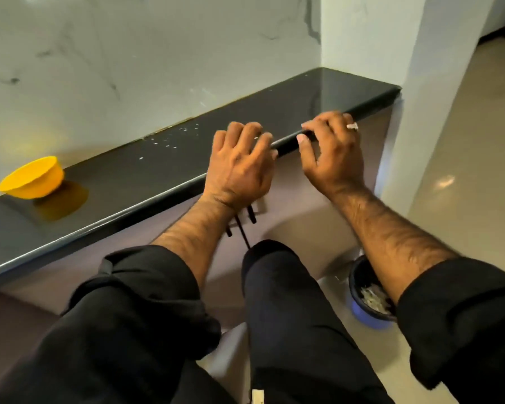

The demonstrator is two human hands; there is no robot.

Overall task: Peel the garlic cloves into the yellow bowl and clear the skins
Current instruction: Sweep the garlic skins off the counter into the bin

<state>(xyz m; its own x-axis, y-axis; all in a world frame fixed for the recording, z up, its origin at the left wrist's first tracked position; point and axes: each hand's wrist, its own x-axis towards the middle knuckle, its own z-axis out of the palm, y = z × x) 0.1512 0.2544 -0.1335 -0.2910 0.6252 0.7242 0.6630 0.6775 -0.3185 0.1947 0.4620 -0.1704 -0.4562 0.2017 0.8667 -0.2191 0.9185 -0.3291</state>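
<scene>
The yellow bowl [31, 177] stands at the far left of the black counter [146, 176]; its inside is hidden from this angle. Small white bits of garlic skin [174, 138] lie scattered on the counter near the wall. My left hand [241, 161] rests at the counter's front edge, just right of those bits, with its fingers bent down onto the surface and the fingertips hidden. My right hand [331, 153] pinches the counter edge, fingers on top and thumb against the front face. No garlic cloves are in view.
A blue bin [370, 298] with pale skins inside stands on the floor below my right forearm. A marble wall backs the counter, and a white pillar [420, 83] closes its right end. Black cabinet handles [250, 215] show under my left wrist.
</scene>
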